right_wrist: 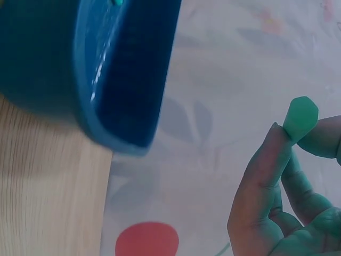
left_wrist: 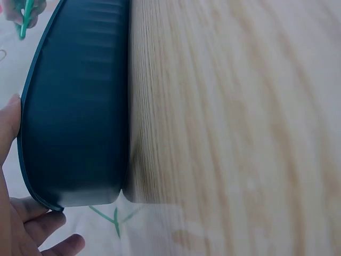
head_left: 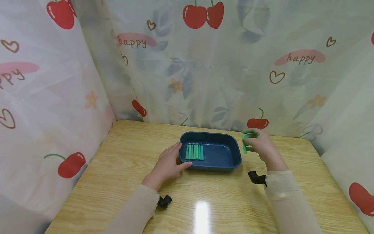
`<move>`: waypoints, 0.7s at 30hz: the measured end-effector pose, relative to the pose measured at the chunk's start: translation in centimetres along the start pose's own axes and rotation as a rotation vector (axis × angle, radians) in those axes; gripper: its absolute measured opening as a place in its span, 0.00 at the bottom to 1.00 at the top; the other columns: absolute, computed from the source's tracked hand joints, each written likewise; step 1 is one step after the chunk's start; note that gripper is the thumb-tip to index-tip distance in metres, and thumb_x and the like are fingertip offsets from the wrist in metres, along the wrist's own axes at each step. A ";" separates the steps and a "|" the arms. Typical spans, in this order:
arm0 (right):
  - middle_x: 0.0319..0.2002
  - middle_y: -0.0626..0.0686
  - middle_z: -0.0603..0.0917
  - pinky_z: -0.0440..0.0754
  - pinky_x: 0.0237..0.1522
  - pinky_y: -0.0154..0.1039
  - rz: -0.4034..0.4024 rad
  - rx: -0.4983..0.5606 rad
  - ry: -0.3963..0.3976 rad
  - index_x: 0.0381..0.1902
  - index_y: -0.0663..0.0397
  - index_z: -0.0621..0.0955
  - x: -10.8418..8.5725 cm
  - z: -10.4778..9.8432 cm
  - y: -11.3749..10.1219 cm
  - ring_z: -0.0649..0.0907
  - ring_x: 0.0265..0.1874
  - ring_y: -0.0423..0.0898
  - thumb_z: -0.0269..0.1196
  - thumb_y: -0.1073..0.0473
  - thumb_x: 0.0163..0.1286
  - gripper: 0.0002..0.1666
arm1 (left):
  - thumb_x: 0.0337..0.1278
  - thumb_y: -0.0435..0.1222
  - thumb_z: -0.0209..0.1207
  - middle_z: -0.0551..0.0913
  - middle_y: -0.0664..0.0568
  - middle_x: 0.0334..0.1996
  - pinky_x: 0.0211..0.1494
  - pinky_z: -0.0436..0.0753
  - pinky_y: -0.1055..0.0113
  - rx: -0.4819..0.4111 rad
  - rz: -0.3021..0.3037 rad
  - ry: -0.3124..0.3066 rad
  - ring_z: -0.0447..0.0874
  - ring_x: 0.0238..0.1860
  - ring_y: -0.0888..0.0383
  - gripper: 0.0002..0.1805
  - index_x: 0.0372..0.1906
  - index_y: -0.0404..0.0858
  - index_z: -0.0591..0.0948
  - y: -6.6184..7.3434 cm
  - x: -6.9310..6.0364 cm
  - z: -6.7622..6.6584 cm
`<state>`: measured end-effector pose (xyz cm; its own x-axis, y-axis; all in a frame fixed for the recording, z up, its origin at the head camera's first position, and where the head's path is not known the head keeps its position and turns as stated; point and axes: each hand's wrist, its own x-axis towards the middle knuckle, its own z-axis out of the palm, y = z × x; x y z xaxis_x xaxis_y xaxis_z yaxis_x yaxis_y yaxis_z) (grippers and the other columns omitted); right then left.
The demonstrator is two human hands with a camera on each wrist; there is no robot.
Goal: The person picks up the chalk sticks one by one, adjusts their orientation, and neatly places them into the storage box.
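A dark blue rectangular tray (head_left: 216,168) stands on the table, with several green chalk sticks (head_left: 194,152) lying side by side in its left part. My left hand (head_left: 167,165) holds the tray's left end, thumb at the front rim and fingers around the far side. Just past the tray's right end, my right hand (head_left: 264,146) pinches one green chalk stick (head_left: 244,149) between thumb and fingers. That stick is upright in the head view; its faceted end faces the camera in the right wrist view. Green colour marks the right fingers.
The wooden table (head_left: 125,182) reaches back to a curtain (head_left: 204,74) printed with cherries and hearts, which also hangs along both sides. Each wrist carries a small black camera mount (head_left: 257,178).
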<state>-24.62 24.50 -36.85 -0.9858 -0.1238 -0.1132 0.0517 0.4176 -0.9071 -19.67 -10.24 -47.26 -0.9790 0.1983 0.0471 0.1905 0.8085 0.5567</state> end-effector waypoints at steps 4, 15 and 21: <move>0.42 0.57 0.76 0.86 0.40 0.38 0.000 0.047 0.000 0.66 0.70 0.68 0.3 1.0 -0.1 0.82 0.36 0.47 0.60 0.67 0.68 0.30 | 0.57 0.65 0.61 0.54 0.48 0.79 0.78 0.53 0.46 -0.001 0.001 0.002 0.51 0.78 0.48 0.54 0.80 0.42 0.55 0.0 0.0 0.1; 0.41 0.56 0.77 0.86 0.35 0.38 -0.024 0.104 -0.033 0.66 0.72 0.69 1.3 4.0 -0.7 0.80 0.33 0.43 0.59 0.69 0.67 0.30 | 0.57 0.68 0.58 0.53 0.49 0.79 0.78 0.52 0.47 0.013 0.007 -0.005 0.51 0.78 0.48 0.55 0.80 0.42 0.54 -0.2 0.0 0.1; 0.44 0.59 0.78 0.86 0.35 0.39 -0.014 0.104 -0.018 0.65 0.70 0.72 1.9 5.3 -0.7 0.81 0.33 0.45 0.60 0.68 0.68 0.28 | 0.57 0.67 0.59 0.53 0.48 0.79 0.78 0.52 0.47 0.015 0.009 -0.010 0.51 0.78 0.48 0.55 0.80 0.41 0.54 -0.1 0.0 0.0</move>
<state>-25.72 19.22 -38.52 -0.9837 -0.1452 -0.1061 0.0547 0.3205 -0.9457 -19.74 -10.34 -47.35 -0.9765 0.2110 0.0436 0.2003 0.8149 0.5439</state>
